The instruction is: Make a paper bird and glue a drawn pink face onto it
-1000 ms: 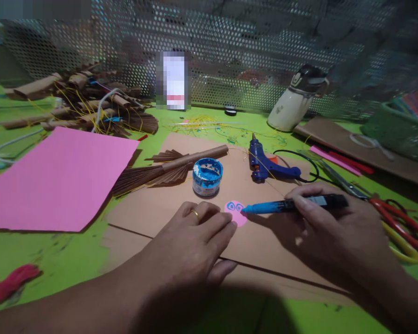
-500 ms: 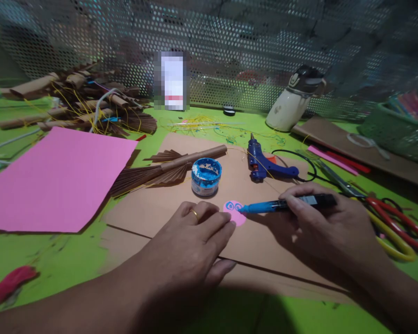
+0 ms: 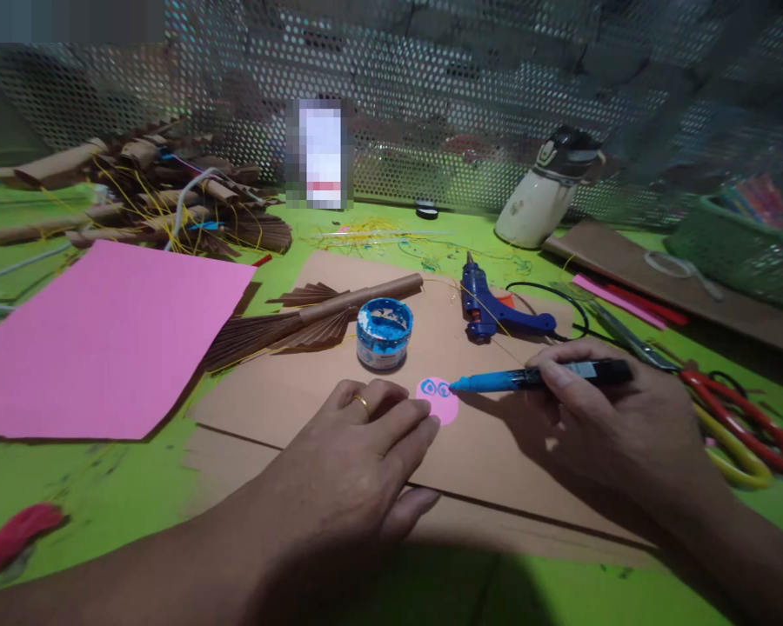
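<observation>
A small pink paper circle [image 3: 442,402] with blue swirls painted on it lies on brown cardboard [image 3: 496,452]. My left hand [image 3: 358,461], a ring on one finger, rests flat with its fingertips pressing the circle's near edge. My right hand [image 3: 613,426] grips a dark stick with a blue-painted tip [image 3: 535,377], the tip just at the circle's upper right edge. Just behind the circle stands an open pot of blue paint [image 3: 384,333].
A blue glue gun [image 3: 489,309] lies behind the pot's right. Red and yellow scissors [image 3: 737,417] lie at the right. A pink paper sheet [image 3: 97,335] covers the left. Brown folded-paper fans [image 3: 280,322] and rolls [image 3: 157,191] lie behind. A perforated metal screen [image 3: 431,104] closes the back.
The stick's blue tip has lifted slightly up and off the pink circle's surface. My left hand has stayed in place.
</observation>
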`<move>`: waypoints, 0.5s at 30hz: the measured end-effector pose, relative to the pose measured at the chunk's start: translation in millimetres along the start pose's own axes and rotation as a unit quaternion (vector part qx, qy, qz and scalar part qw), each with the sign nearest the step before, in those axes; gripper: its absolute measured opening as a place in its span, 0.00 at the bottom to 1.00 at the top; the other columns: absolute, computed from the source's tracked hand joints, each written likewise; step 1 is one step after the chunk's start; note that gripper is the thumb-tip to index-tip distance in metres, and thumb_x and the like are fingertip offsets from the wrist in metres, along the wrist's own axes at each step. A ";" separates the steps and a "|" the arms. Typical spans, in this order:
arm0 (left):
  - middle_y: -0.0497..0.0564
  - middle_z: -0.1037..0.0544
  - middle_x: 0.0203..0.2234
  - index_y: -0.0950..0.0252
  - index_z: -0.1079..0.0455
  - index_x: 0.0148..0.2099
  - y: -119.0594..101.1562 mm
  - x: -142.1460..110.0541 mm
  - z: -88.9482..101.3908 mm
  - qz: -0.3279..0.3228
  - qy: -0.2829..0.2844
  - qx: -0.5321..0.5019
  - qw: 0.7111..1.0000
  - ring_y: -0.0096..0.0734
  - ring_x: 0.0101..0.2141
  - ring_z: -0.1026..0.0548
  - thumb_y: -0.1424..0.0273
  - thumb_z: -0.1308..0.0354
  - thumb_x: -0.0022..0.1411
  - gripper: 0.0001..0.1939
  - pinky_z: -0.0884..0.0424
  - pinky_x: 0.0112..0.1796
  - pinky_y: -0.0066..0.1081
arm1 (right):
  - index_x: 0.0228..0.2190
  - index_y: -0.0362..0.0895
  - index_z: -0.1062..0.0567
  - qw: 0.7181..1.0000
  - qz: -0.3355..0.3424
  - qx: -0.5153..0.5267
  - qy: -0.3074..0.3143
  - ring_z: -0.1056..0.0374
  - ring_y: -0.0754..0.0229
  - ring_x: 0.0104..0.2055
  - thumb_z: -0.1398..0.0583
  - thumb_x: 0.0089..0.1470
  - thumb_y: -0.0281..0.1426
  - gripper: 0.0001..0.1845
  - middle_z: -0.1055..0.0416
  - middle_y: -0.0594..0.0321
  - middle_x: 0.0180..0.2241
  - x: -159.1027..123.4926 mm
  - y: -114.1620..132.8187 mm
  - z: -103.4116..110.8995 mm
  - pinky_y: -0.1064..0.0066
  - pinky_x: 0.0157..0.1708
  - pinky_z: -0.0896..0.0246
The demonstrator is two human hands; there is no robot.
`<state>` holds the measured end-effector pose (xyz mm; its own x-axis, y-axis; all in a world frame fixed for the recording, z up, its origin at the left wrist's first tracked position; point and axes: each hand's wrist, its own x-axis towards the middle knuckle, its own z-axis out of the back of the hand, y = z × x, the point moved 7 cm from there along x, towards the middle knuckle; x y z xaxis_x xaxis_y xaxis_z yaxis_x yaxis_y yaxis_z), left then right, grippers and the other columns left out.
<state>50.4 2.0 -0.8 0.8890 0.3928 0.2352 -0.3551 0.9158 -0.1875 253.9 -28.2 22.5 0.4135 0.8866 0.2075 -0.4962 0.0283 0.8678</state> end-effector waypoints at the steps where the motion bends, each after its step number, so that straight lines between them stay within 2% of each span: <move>1: 0.56 0.27 0.52 0.65 0.35 0.57 0.1 -0.1 -0.1 -0.001 0.000 0.002 1.000 0.46 0.51 0.36 0.60 0.49 0.67 0.21 0.39 0.48 0.46 | 0.27 0.47 0.25 1.000 0.009 -0.010 0.008 0.36 0.63 0.15 0.38 0.53 0.40 0.10 0.30 0.66 0.16 0.4 0.5 -0.8 0.73 0.14 0.39; 7: 0.57 0.27 0.51 0.66 0.34 0.56 -0.2 0.1 -0.1 -0.021 -0.005 0.016 1.000 0.45 0.50 0.34 0.59 0.50 0.67 0.21 0.38 0.46 0.44 | 0.27 0.47 0.25 0.997 0.055 -0.048 0.019 0.37 0.63 0.16 0.39 0.54 0.43 0.13 0.31 0.66 0.17 1.9 4.6 -2.5 0.71 0.16 0.40; 15: 0.56 0.27 0.51 0.67 0.35 0.57 -1.0 0.2 2.3 -0.017 -0.004 0.008 1.000 0.46 0.50 0.35 0.61 0.50 0.67 0.21 0.38 0.46 0.45 | 0.27 0.47 0.26 0.999 0.004 -0.031 0.007 0.37 0.63 0.16 0.39 0.53 0.40 0.10 0.31 0.67 0.17 -3.6 2.2 -0.3 0.71 0.17 0.39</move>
<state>50.2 1.3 1.6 0.8983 0.3614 0.2499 -0.3288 0.9302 -0.1634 251.1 -31.2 23.5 0.3983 0.8933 0.2084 -0.5468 0.0488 0.8359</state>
